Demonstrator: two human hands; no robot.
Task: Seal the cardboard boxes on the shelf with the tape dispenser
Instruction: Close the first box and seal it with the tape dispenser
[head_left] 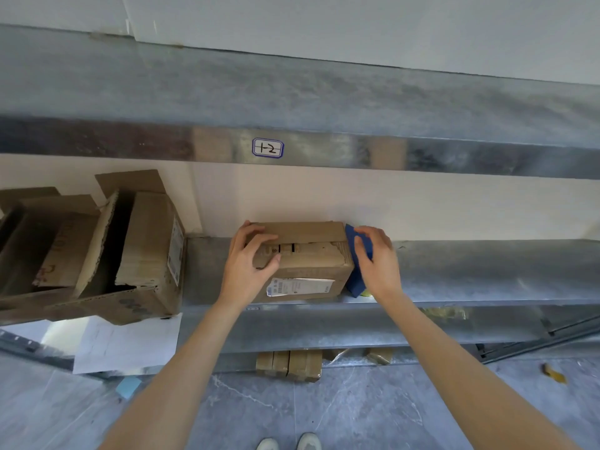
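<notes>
The small cardboard box [311, 254] was set on the metal shelf [470, 271], its top flaps folded down and a white shipping label [300, 285] stuck across its front face. Its left end was gripped by the left hand [250, 261] – fingers curled over the top and far edge, thumb laid on the front flap. Against the box's right end the blue tape dispenser [352, 237] was held upright, touching the cardboard; it was grasped by the right hand [376, 258], whose fingers were wrapped round its outer side. A little yellowish tape could be seen at the dispenser's foot.

To the left of the box, apart from it on the same shelf, larger open boxes [97, 248] were stood with flaps raised. Below those, a white sheet of paper [130, 342] was hung over the shelf edge. Above the box, a handwritten tag [268, 148] was fixed to the upper beam. Beneath the box – on the floor under the shelf – a few small brown packages [289, 365] were lying, and nearer the camera the toes of two light shoes [289, 443] were seen.
</notes>
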